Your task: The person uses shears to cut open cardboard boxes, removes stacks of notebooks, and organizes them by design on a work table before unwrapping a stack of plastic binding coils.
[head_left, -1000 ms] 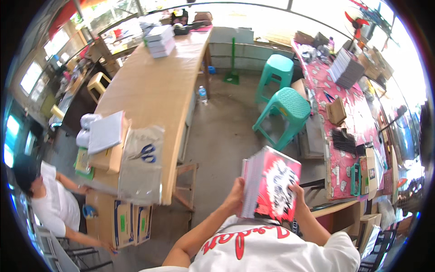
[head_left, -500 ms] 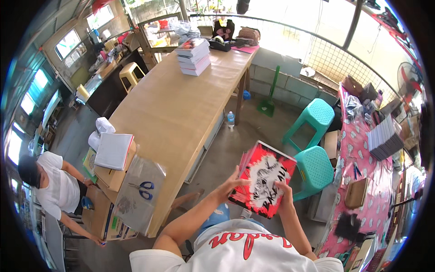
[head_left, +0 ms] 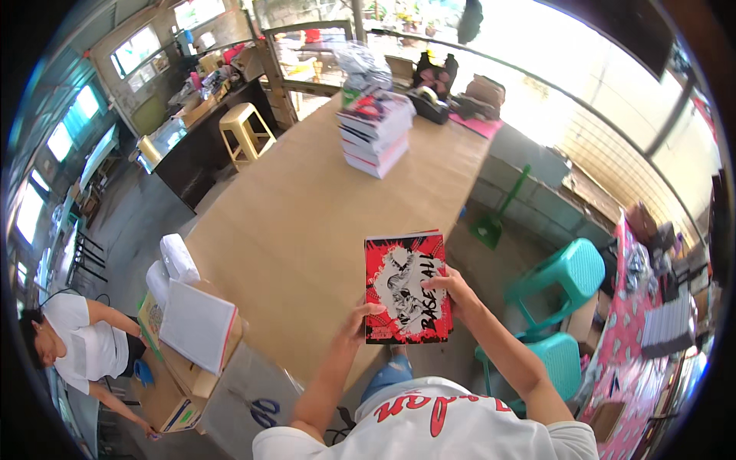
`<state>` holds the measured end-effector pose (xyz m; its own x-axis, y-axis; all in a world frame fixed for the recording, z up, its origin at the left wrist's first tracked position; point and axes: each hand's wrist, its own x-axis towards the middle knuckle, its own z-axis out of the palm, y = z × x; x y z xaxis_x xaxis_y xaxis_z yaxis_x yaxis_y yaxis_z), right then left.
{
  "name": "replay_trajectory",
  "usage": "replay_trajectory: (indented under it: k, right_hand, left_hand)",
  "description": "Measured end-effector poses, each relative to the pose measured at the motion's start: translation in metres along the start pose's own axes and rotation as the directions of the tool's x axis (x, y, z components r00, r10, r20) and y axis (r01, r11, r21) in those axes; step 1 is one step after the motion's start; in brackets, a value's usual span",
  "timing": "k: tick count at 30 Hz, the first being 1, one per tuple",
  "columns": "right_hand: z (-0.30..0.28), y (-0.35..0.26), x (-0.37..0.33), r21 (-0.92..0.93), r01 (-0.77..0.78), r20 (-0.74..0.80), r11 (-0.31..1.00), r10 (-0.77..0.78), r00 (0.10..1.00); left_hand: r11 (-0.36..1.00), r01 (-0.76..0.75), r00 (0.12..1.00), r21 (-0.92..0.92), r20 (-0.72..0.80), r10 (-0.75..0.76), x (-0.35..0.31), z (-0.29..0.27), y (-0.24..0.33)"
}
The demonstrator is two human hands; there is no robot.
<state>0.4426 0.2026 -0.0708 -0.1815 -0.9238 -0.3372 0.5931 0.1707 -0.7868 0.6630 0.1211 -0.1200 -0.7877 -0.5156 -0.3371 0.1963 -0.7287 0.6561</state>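
Observation:
Both hands carry a stack of red, black and white notebooks [head_left: 402, 287] in front of me, its illustrated cover facing up. My left hand [head_left: 359, 318] grips the lower left edge, thumb on the cover. My right hand [head_left: 454, 291] clasps the right side, its thumb over the cover too. The notebooks are held above the edge of a long brown-topped table [head_left: 276, 230]. On its far part stands a pile of similar books [head_left: 376, 134], with a red and black cover on top.
At the table's near left lie a white stack of sheets [head_left: 197, 326], blue-handled scissors [head_left: 264, 412] and plastic sheeting. A co-worker [head_left: 84, 345] stands at the left by a cardboard box [head_left: 165, 391]. Turquoise stools [head_left: 563, 280] and a pink-covered table [head_left: 625, 322] are at right.
I have turned and moved toward the long table. The notebooks have come from over the floor to the table's edge and are now held straighter. The co-worker's head has lowered.

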Motion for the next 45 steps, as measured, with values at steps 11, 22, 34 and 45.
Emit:
replay_trajectory:
  k: [11,22,34,45]
  right_hand:
    - [0.105,-0.077,0.368,-0.898,0.01,0.337,0.44,0.673,0.659]
    - [0.222,-0.077,0.536,-0.73,0.618,0.054,-0.292,0.876,0.478]
    - [0.236,-0.094,0.52,-0.434,0.844,0.171,-0.315,0.891,0.421]
    - [-0.035,-0.162,0.112,-0.711,0.278,0.355,0.646,-0.012,0.935]
  left_hand:
    - [0.78,-0.159,0.987,-0.605,-0.085,0.135,0.156,-0.085,0.073]
    - [0.397,-0.635,0.756,-0.662,-0.639,0.143,0.333,-0.056,0.118]
    - [0.555,-0.383,0.908,-0.739,-0.412,0.079,0.36,-0.063,0.117]
    - [0.701,0.241,0.97,-0.671,0.183,-0.158,0.243,0.006,0.031]
